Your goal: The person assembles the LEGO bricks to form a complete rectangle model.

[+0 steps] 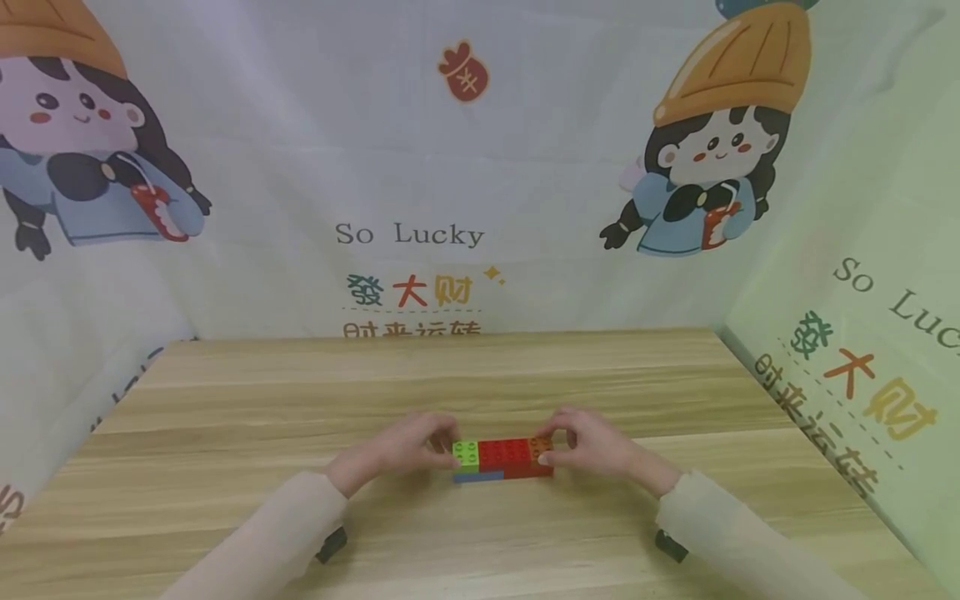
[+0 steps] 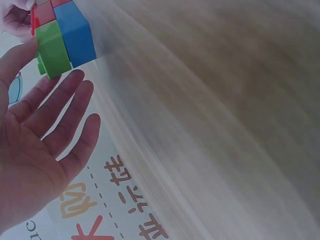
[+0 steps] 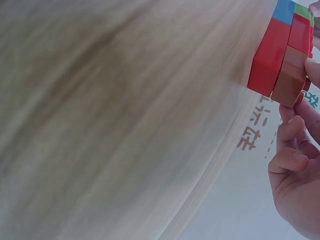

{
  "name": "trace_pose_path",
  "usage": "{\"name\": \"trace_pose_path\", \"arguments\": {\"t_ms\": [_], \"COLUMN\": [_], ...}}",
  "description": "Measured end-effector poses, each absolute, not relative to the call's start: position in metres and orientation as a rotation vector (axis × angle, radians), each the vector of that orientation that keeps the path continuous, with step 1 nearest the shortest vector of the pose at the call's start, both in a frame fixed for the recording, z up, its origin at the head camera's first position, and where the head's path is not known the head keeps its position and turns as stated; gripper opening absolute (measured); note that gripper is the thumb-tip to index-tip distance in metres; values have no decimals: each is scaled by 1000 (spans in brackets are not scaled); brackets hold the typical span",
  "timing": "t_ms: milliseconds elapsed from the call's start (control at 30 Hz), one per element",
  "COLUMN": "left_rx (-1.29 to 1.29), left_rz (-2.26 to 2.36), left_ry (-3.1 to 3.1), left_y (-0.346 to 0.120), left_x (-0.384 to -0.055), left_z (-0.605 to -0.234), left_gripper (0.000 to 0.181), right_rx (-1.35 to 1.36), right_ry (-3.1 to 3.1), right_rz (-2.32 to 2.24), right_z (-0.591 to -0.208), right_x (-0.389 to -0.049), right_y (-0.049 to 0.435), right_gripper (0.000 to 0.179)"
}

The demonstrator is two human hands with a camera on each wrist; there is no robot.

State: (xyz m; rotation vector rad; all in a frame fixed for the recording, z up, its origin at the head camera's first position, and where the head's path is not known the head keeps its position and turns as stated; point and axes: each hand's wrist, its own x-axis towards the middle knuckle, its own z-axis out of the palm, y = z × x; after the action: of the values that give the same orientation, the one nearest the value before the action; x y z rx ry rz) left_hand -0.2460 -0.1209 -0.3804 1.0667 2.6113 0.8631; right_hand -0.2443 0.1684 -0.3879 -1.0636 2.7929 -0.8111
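Observation:
Two layers of toy building bricks form a short bar on the table. On top, a light green brick (image 1: 466,451) sits at the left, a red brick (image 1: 504,451) in the middle and a brown brick (image 3: 291,75) at the right. Below them lie a blue brick (image 2: 75,32) on the left and another red brick (image 3: 271,55) on the right. My left hand (image 1: 408,442) pinches the green brick between thumb and index finger, its other fingers spread loosely. At the opposite end, my right hand (image 1: 596,446) pinches the brown brick with thumb and fingers.
The wood-grain table (image 1: 300,383) has a printed cloth (image 1: 540,183) hanging behind it and at both sides. Dark wrist devices (image 1: 332,546) show under both sleeves.

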Motion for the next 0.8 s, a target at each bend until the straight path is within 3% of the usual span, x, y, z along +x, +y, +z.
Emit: {"name": "trace_pose_path", "arguments": {"t_ms": [600,800], "left_rx": [1141,1202], "left_rz": [706,663], "left_ry": [2712,2795], "left_y": [-111,-101], "left_x": [-244,-244], "left_z": [-382,-388], "left_gripper": [34,28], "right_rx": [-1111,-1107], "right_ry": [2824,2822], "right_rz": [-842,-858], "right_z": [-392,-392], "right_x": [-246,-246], "right_y": [161,160], "right_gripper": [35,33]}}
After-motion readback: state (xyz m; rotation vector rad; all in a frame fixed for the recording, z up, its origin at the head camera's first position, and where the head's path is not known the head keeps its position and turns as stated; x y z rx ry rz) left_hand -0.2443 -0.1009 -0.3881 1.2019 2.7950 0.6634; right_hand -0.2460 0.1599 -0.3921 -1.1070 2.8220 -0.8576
